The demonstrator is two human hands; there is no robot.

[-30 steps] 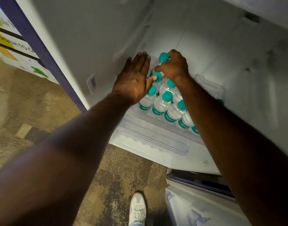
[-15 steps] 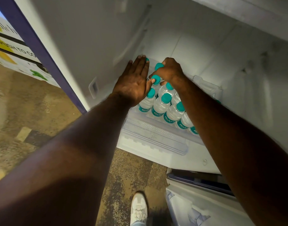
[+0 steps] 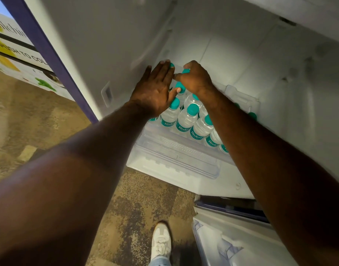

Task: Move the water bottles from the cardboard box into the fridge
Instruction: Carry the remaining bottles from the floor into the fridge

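Both arms reach into the open fridge (image 3: pixel 232 45), white interior, purple edge down its left side.

Left hand (image 3: pixel 155 87): flat, fingers straight and together, palm laid against the bottle tops at the left rear of the shelf. A teal cap pokes out past its fingertips. Thumb touches the cap of another bottle just to its right. It grips nothing.

Right hand (image 3: pixel 196 78): fingers curled down over the teal cap (image 3: pixel 186 71) of a water bottle at the back of the shelf, holding it by the top. That bottle's body is hidden under the hand.

Water bottles (image 3: pixel 186 120): clear plastic, teal caps, teal Bisleri labels, standing upright and packed touching each other in rows on the clear shelf (image 3: pixel 180 150). The front row runs from the left wall diagonally toward the right and goes under the right forearm. A couple more teal caps show beyond that forearm, near a clear plastic bin (image 3: pixel 241 96) at the right rear.

Cardboard box is not in view.

Below the shelf: mottled brown floor (image 3: pixel 126 208), one white sneaker (image 3: pixel 161 244) with a bit of light denim above it. Bottom right, a lower fridge compartment (image 3: pixel 232 237) is open, with something pale inside that I can't make out. Top left, outside the fridge, a white panel (image 3: pixel 20 58) with yellow and green graphics and the partial text "PUSH TO CO".
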